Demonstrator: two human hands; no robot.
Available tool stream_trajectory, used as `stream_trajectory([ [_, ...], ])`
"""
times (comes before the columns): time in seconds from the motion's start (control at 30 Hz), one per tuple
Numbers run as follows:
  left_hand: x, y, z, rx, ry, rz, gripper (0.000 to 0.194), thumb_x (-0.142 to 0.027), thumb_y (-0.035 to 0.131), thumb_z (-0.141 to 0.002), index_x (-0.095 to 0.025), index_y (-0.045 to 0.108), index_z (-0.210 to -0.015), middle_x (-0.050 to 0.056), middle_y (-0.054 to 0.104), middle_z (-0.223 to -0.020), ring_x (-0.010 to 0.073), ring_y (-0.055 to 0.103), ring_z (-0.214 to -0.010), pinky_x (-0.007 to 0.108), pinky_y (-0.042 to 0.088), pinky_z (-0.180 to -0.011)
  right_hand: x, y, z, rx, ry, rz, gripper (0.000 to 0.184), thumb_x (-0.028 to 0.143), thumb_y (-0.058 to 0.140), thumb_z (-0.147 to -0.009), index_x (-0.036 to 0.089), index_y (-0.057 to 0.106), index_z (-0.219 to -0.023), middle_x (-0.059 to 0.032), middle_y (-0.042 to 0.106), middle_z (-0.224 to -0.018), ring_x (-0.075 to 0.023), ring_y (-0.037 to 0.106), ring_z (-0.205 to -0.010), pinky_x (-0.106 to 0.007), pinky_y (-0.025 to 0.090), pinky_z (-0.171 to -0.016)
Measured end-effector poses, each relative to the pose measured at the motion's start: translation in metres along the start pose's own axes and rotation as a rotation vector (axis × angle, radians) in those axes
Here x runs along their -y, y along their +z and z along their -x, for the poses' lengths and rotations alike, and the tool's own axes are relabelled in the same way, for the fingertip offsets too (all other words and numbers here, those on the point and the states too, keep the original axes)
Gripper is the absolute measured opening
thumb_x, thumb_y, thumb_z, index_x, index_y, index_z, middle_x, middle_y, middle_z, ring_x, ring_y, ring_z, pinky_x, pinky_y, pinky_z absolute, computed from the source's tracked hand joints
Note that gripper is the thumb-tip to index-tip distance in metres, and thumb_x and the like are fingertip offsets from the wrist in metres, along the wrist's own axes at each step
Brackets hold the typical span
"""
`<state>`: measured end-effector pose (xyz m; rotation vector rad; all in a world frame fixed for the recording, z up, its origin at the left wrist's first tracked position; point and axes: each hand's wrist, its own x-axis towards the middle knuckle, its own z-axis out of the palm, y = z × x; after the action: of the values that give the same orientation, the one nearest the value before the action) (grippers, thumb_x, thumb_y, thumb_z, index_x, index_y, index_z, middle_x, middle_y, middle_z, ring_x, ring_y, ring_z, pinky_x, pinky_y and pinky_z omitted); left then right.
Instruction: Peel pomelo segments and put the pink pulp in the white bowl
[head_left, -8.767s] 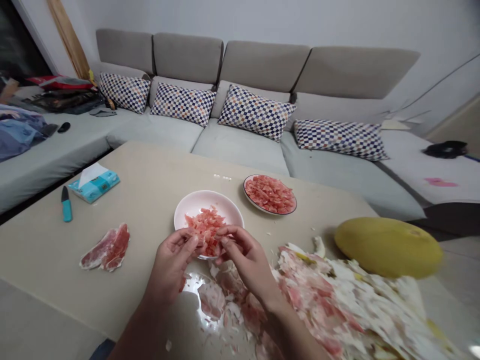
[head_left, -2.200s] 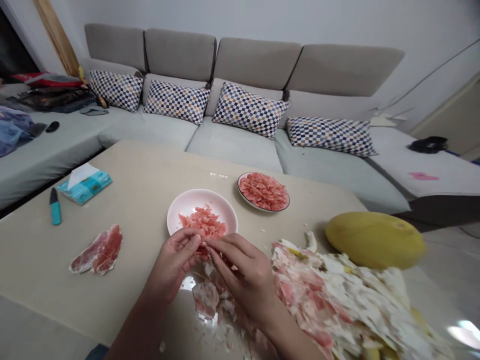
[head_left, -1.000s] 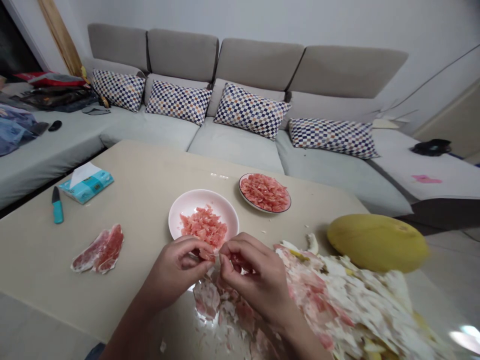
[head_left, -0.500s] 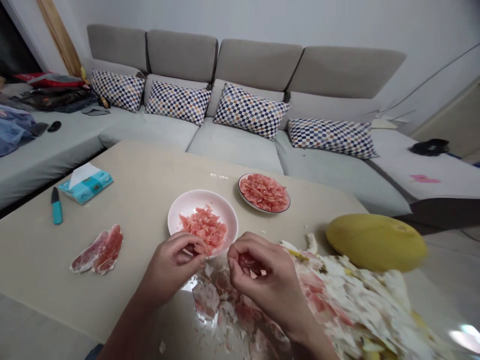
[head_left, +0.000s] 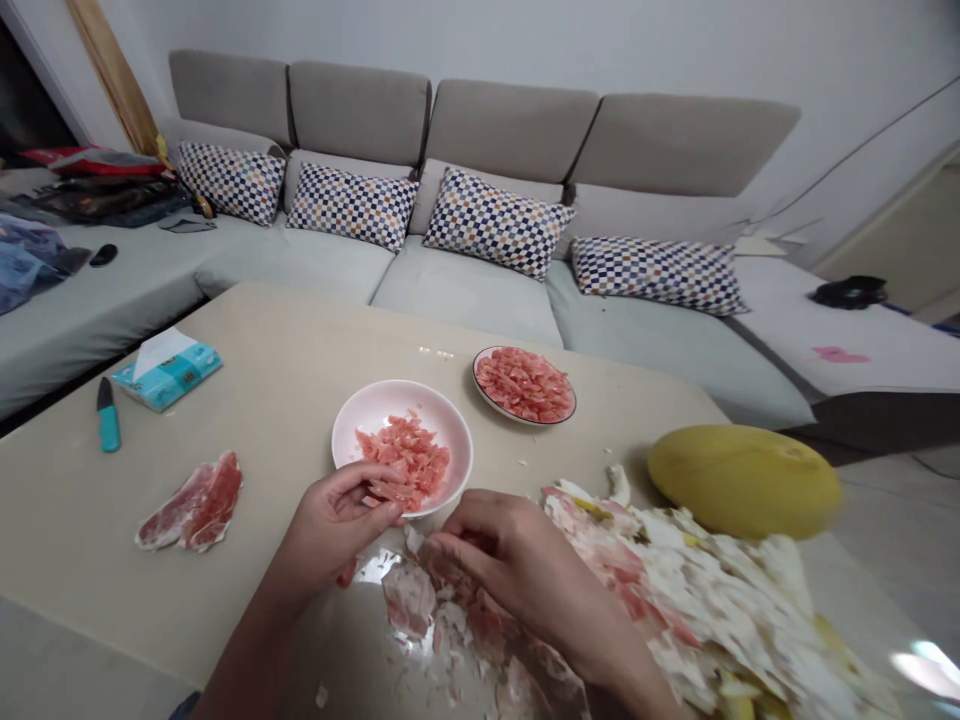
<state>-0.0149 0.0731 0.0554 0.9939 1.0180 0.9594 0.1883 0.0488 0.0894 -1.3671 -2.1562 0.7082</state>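
My left hand (head_left: 330, 530) is closed around a piece of pink pomelo flesh (head_left: 390, 492) at the near rim of a white bowl (head_left: 360, 405). Loose pink pulp (head_left: 412, 455) lies in that bowl. To the right, my right hand (head_left: 517, 550) is pinched shut over the table, its fingertips near the bowl; whatever they hold is hidden. Beneath both hands are scraps of peeled membrane (head_left: 410, 598) on the wet tabletop. Two unpeeled pomelo segments (head_left: 191, 505) rest side by side on the left.
A dark-rimmed plate (head_left: 525, 385) heaped with pulp stands behind the bowl. On the right are a pile of white peel (head_left: 720, 590) and a whole yellow pomelo (head_left: 742, 480). A teal-handled knife (head_left: 109, 425) and a tissue pack (head_left: 169, 370) lie at left. A sofa (head_left: 465, 305) stands beyond.
My right hand has moved slightly down and left, its fingers now turned toward the table. My left hand has shifted slightly left, and the pulp in it shows more.
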Motion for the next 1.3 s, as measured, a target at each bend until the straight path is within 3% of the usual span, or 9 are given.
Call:
stream_trajectory([
  [0.07, 0.001, -0.001, 0.000, 0.031, -0.024, 0.054, 0.033, -0.029, 0.081, -0.068, -0.017, 0.071, -0.097, 0.006, 0.069, -0.077, 0.0203, 0.069, -0.063, 0.012, 0.037, -0.026, 0.003, 0.003, -0.001, -0.126, 0.001, -0.050, 0.009, 0.016, 0.064, -0.088, 0.022, 0.070, -0.088, -0.0005, 0.069, -0.076, -0.0146, 0.064, -0.065, -0.023, 0.050, -0.059],
  [0.13, 0.003, -0.002, -0.001, 0.054, -0.040, 0.118, 0.034, -0.029, 0.082, -0.067, -0.017, 0.071, -0.097, 0.007, 0.070, -0.078, 0.0229, 0.071, -0.072, 0.011, 0.037, -0.027, 0.007, 0.007, -0.002, -0.243, -0.047, -0.110, 0.015, 0.016, 0.062, -0.090, 0.024, 0.071, -0.098, -0.0019, 0.070, -0.082, -0.0146, 0.064, -0.069, -0.024, 0.051, -0.061],
  [0.3, 0.005, 0.000, -0.001, 0.108, -0.066, 0.273, 0.028, -0.027, 0.084, -0.067, -0.017, 0.072, -0.091, 0.002, 0.067, -0.070, 0.0130, 0.065, -0.062, 0.009, 0.040, -0.034, 0.010, 0.023, -0.002, -0.380, -0.167, -0.144, 0.018, 0.014, 0.058, -0.092, 0.023, 0.070, -0.101, -0.0033, 0.068, -0.085, -0.0146, 0.064, -0.072, -0.026, 0.053, -0.064],
  [0.47, 0.004, 0.005, -0.001, 0.122, -0.104, 0.389, 0.027, -0.027, 0.086, -0.065, -0.017, 0.072, -0.086, 0.001, 0.067, -0.066, 0.0093, 0.063, -0.059, 0.012, 0.049, -0.047, 0.012, 0.026, -0.001, -0.433, -0.247, -0.044, 0.020, 0.011, 0.058, -0.092, 0.020, 0.067, -0.108, -0.0050, 0.069, -0.088, -0.0147, 0.065, -0.074, -0.026, 0.054, -0.066],
  [0.63, 0.008, 0.009, -0.003, 0.111, -0.101, 0.409, 0.027, -0.030, 0.086, -0.065, -0.016, 0.070, -0.081, 0.001, 0.069, -0.065, 0.0095, 0.064, -0.059, 0.015, 0.052, -0.054, 0.012, 0.027, 0.000, -0.481, -0.338, 0.208, 0.016, 0.013, 0.059, -0.093, 0.015, 0.068, -0.106, -0.0070, 0.070, -0.079, -0.0166, 0.064, -0.067, -0.027, 0.051, -0.058],
  [0.8, 0.008, 0.011, -0.001, 0.093, -0.079, 0.309, 0.025, -0.034, 0.083, -0.070, -0.017, 0.070, -0.082, 0.001, 0.069, -0.066, 0.0095, 0.063, -0.057, 0.015, 0.050, -0.052, 0.007, 0.033, 0.002, -0.552, -0.417, 0.465, 0.019, 0.014, 0.056, -0.094, 0.012, 0.065, -0.111, -0.0081, 0.072, -0.076, -0.0181, 0.063, -0.063, -0.029, 0.046, -0.055],
  [0.97, 0.006, 0.011, 0.000, 0.063, -0.044, 0.241, 0.024, -0.035, 0.082, -0.071, -0.017, 0.069, -0.081, 0.000, 0.068, -0.065, 0.0086, 0.062, -0.056, 0.013, 0.046, -0.048, 0.006, 0.036, 0.000, -0.571, -0.483, 0.584, 0.020, 0.014, 0.054, -0.095, 0.011, 0.064, -0.111, -0.0058, 0.070, -0.068, -0.0168, 0.057, -0.054, -0.030, 0.038, -0.049],
  [1.13, 0.007, 0.012, -0.001, 0.115, -0.031, 0.241, 0.022, -0.032, 0.081, -0.072, -0.016, 0.069, -0.081, -0.003, 0.064, -0.060, 0.0042, 0.054, -0.048, 0.011, 0.042, -0.044, 0.008, 0.036, -0.004, -0.623, -0.434, 0.372, 0.009, 0.014, 0.061, -0.091, 0.014, 0.065, -0.099, -0.0054, 0.069, -0.071, -0.0156, 0.059, -0.058, -0.028, 0.042, -0.053],
  [1.3, 0.006, 0.010, -0.001, 0.171, -0.081, 0.310, 0.022, -0.032, 0.081, -0.071, -0.015, 0.069, -0.080, 0.000, 0.066, -0.066, 0.0079, 0.061, -0.058, 0.012, 0.046, -0.047, 0.012, 0.028, -0.004, -0.567, -0.328, 0.040, 0.014, 0.006, 0.060, -0.087, 0.017, 0.066, -0.092, -0.0037, 0.067, -0.075, -0.0129, 0.058, -0.060, -0.025, 0.046, -0.054],
])
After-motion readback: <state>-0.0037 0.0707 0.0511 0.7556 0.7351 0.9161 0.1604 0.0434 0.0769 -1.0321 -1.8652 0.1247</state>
